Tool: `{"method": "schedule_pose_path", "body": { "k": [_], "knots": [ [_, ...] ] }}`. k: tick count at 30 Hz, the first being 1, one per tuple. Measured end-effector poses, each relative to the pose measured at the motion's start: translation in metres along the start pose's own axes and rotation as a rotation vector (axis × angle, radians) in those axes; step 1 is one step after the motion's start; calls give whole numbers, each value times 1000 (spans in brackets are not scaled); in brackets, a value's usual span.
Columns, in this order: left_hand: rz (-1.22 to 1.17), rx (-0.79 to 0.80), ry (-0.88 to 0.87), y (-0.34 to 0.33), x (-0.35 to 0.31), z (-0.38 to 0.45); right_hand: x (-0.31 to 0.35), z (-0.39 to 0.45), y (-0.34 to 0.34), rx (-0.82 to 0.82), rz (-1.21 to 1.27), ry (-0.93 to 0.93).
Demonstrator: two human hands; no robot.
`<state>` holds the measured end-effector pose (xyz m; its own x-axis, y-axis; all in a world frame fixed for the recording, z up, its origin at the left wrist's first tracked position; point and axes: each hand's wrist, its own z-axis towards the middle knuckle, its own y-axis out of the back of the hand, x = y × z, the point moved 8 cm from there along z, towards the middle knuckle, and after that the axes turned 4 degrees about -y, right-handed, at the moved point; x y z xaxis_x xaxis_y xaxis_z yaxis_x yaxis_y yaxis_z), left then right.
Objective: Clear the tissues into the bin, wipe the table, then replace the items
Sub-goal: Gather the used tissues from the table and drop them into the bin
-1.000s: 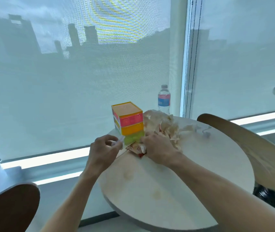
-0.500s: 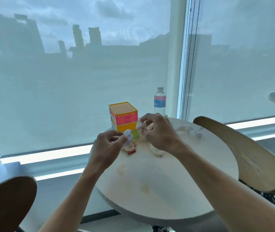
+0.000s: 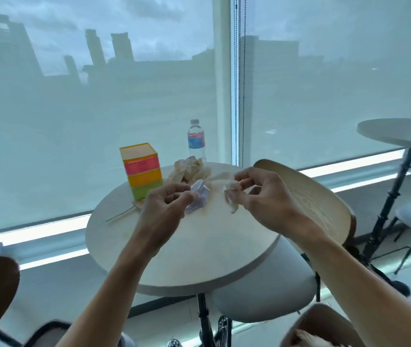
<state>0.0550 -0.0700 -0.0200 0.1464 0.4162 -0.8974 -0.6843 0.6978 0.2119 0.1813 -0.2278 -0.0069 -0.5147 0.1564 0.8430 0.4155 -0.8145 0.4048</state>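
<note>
Above the round worktop (image 3: 199, 249), the left hand (image 3: 160, 211) pinches a crumpled white tissue (image 3: 199, 197) and the right hand (image 3: 267, 196) grips another crumpled tissue (image 3: 232, 195). Farther off lie a heap of beige tissues (image 3: 189, 170), a striped colour box (image 3: 142, 170) at the far left, and a water bottle (image 3: 196, 141) behind. A wooden chair back (image 3: 307, 196) stands just right of the worktop.
</note>
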Motion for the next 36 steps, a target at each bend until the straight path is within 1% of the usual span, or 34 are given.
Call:
{"method": "schedule_pose_path", "body": {
  "k": [7, 10, 17, 20, 24, 29, 31, 33, 36],
  "knots": [
    [-7, 139, -11, -81, -19, -38, -70, -54, 57, 43, -8, -136],
    [-46, 206, 14, -113, -19, -56, -105, -82, 70, 134, -33, -209],
    [-5, 332, 92, -188, 7, -104, -230, -161, 81, 265, -216, -510],
    [33, 372, 184, -213, 34, -123, -258, -177, 92, 271, -267, -580],
    [107, 440, 298, -241, 71, -152, -256, -164, 113, 190, -268, -579],
    [319, 619, 330, -256, 100, -173, -227, -143, 120, 163, -214, -508],
    [339, 641, 322, -252, 94, -170, -213, -135, 116, 174, -194, -471],
    [322, 624, 286, -241, 80, -161, -198, -125, 110, 195, -178, -434],
    [327, 572, 156, -220, 46, -141, -170, -105, 105, 209, -127, -363]
  ]
}}
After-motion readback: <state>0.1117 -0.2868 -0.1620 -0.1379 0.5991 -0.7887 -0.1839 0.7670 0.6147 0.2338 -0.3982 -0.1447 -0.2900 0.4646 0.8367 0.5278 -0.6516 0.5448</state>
